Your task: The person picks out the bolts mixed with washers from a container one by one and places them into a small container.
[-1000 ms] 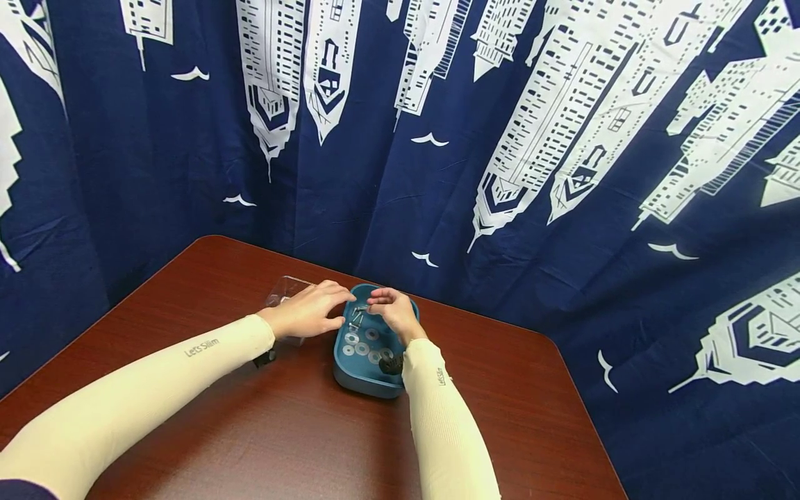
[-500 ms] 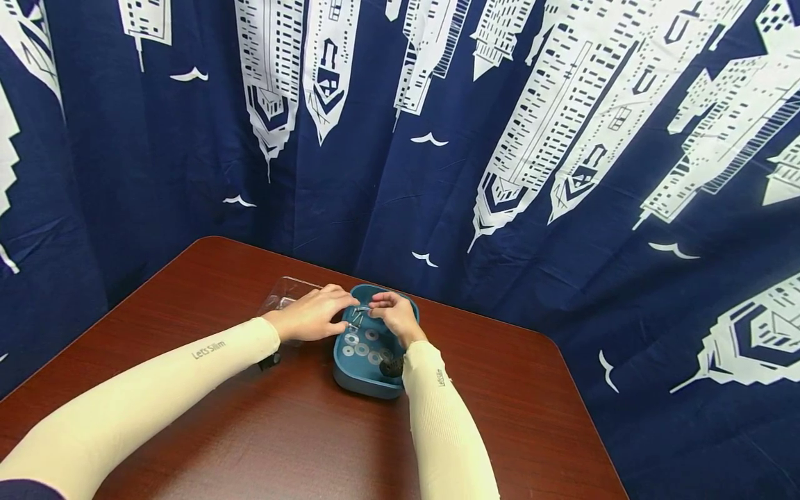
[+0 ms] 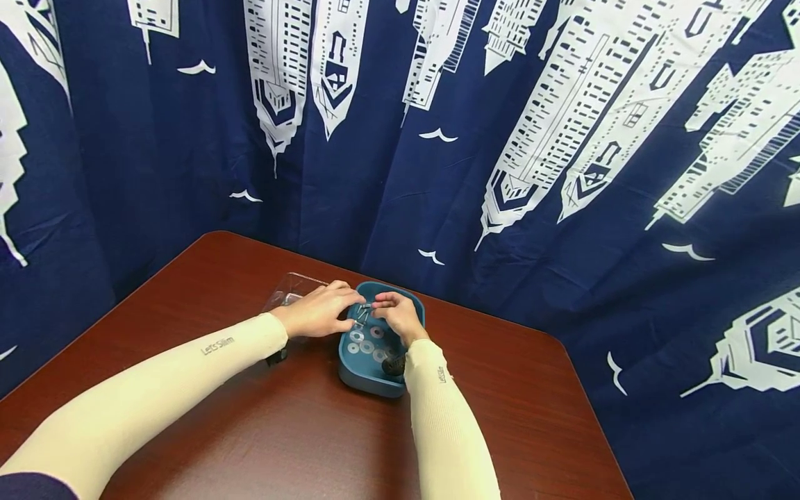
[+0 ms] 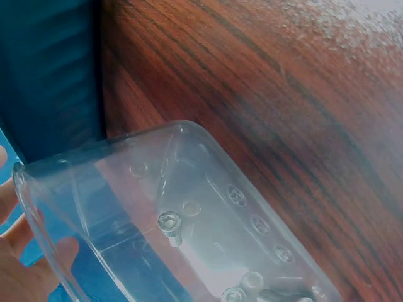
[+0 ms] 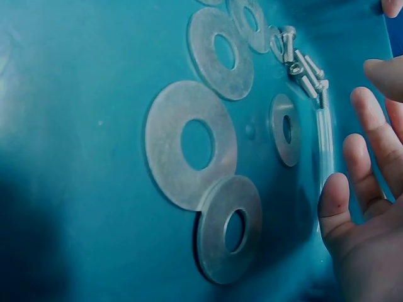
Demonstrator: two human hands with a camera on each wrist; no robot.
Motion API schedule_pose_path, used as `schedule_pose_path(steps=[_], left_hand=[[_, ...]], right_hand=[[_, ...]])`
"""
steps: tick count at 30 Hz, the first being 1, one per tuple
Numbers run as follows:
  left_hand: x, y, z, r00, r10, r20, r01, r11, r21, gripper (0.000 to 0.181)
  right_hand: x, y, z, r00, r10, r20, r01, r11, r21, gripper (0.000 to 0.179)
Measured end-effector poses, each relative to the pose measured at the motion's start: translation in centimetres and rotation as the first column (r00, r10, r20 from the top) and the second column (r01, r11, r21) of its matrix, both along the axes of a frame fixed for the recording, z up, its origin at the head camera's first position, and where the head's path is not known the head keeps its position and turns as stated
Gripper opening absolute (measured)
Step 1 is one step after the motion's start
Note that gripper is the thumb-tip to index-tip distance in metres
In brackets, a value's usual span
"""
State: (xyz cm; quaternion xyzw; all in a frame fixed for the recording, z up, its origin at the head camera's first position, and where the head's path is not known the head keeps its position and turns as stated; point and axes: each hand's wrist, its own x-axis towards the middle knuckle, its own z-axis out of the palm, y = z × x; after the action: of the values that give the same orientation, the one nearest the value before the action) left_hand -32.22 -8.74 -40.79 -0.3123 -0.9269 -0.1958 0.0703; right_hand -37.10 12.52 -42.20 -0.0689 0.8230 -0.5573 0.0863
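In the head view my left hand (image 3: pixel 320 310) reaches over the left edge of a blue tray (image 3: pixel 370 383), fingers extended and spread from the thumb. Facing it over the tray is my right hand (image 3: pixel 400 317), with relaxed fingers; I see nothing held in it in the right wrist view. Several small metal bolts (image 5: pixel 305 70) lie in a cluster by the fingertips, and flat washers (image 5: pixel 157 141) are scattered on the tray floor. A clear plastic container (image 4: pixel 141 189) with a few bolts (image 4: pixel 170 223) inside stands left of the tray, partly hidden by my left hand.
The reddish-brown wooden table (image 3: pixel 300 430) has its far edge against a navy curtain (image 3: pixel 350 208) with white building prints. The tray's raised wall stands beside the clear container.
My left hand has shifted slightly right, further over the tray and closer to the right hand. My right hand stays at nearly the same spot. The head view has turned slightly.
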Motion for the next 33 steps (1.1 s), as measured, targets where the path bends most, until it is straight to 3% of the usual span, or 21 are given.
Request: schedule_pose_path(steps=[3, 15, 33], left_hand=[[0.0, -0.1, 0.1, 1.000, -0.002, 0.001, 0.002, 1.000, -0.003, 0.051], [0.3, -0.2, 0.5, 1.000, -0.011, -0.007, 0.010, 1.000, -0.018, 0.050], [0.1, -0.1, 0.2, 1.000, -0.009, -0.004, 0.009, 1.000, -0.014, 0.049]], right_hand=[[-0.5, -0.2, -0.8, 1.000, -0.019, -0.012, 0.019, 1.000, 0.013, 0.036], [-0.4, -0.6, -1.7, 0.999, -0.049, -0.011, 0.050, 0.996, 0.072, 0.036], [-0.5, -0.9, -2.0, 0.999, -0.032, 0.006, 0.031, 0.991, 0.127, 0.040]])
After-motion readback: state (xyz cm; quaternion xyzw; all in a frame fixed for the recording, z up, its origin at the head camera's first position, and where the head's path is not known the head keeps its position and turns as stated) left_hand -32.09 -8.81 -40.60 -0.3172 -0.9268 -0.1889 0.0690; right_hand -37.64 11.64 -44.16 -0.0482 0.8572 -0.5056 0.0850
